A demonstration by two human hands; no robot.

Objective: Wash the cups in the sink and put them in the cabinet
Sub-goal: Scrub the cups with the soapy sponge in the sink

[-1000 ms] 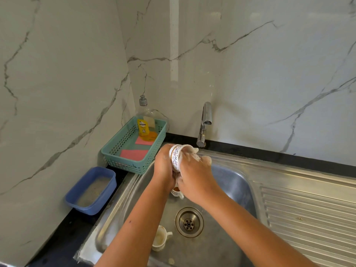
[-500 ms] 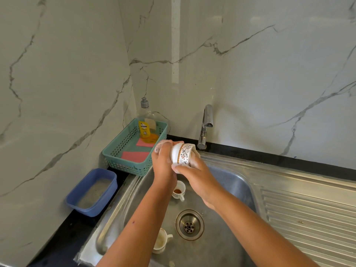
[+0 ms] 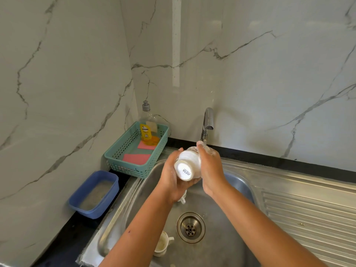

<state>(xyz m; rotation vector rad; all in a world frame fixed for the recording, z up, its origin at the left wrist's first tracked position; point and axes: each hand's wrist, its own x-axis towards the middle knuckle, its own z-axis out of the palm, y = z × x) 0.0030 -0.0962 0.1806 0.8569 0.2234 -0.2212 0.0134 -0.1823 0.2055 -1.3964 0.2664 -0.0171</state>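
Rotation is what has just changed in the head view: half a second ago the cup [image 3: 187, 164] lay sideways with its patterned band showing, and now its round glazed foot, printed with a small maker's mark, faces the camera. It has also been lifted closer to the chrome faucet [image 3: 207, 122]. The left hand [image 3: 169, 176] grips it from below and the left, fingers curled round the body, while the right hand [image 3: 210, 170] clasps its right flank, one fingertip up by the spout. The cup is white ceramic, rounded, with a filmy soapy look. Whether water is running cannot be told. This suggests washing of the first cup is still under way, with the base now getting its turn. A stained cup [image 3: 162, 245] stands in the brushed steel sink [image 3: 221, 247] beside the drain [image 3: 190, 227], and another [image 3: 183, 197] peeks out under the left wrist, so both remain unwashed. No cabinet is in view. A teal plastic lattice basket [image 3: 123, 164] with pink sponges [image 3: 136, 158] and a soap bottle [image 3: 147, 128] sits on the dark bench [image 3: 63, 237] against veined marble.
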